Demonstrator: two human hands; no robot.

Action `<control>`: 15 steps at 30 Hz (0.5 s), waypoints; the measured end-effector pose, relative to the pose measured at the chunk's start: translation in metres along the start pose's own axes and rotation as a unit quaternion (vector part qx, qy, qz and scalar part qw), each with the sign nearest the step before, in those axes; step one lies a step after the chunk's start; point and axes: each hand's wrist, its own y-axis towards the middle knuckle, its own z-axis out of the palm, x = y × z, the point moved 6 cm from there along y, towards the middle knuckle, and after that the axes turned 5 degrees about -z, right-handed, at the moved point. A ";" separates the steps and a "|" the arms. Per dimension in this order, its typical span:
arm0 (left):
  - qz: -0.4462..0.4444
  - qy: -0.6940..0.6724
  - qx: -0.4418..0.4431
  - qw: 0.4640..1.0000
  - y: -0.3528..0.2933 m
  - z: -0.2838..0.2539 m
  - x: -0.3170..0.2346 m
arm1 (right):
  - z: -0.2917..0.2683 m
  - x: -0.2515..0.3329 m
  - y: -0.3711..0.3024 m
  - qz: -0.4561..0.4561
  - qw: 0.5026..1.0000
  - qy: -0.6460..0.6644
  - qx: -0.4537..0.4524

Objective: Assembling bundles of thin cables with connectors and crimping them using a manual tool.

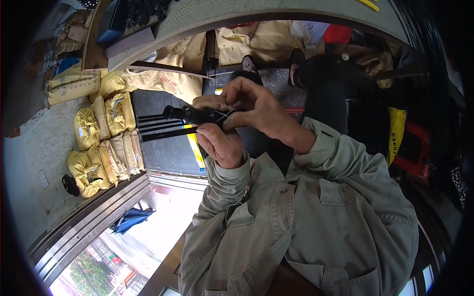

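Both my hands meet in front of me around a black rod-like thing (pixel 195 115). It has a knobbed black end, and several thin black rods run from it to the left; its exact kind I cannot make out. My left hand (pixel 222 146) is closed around its body, thumb on the near side and fingers on the far side. My right hand (pixel 264 112) is closed at the thing's right end, its thumb and bent fingers in a pinch. Thin pale crossing strands (pixel 224 115) show by its thumb; whether the fingers grip them is unclear.
A table edge (pixel 207 24) curves across the far side. Stacked yellow sacks (pixel 116 116) stand along the left wall, and brown sacks (pixel 256 39) lie under the table. A red plastic stool or frame (pixel 419 150) is at right. Outside the doorway lies a blue umbrella (pixel 131 219).
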 end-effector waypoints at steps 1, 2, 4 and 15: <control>0.012 0.009 0.000 1.000 0.000 0.001 -0.002 | -0.001 0.001 0.001 0.001 1.000 0.000 -0.001; 0.024 0.018 0.001 1.000 0.000 0.002 -0.004 | -0.002 0.000 0.001 0.019 1.000 -0.005 0.005; 0.026 0.025 -0.004 0.999 0.000 0.005 -0.006 | -0.002 -0.001 0.001 0.057 0.998 -0.013 0.018; 0.077 0.059 0.069 0.993 0.006 0.016 -0.012 | -0.006 0.003 0.007 0.077 0.989 0.110 0.061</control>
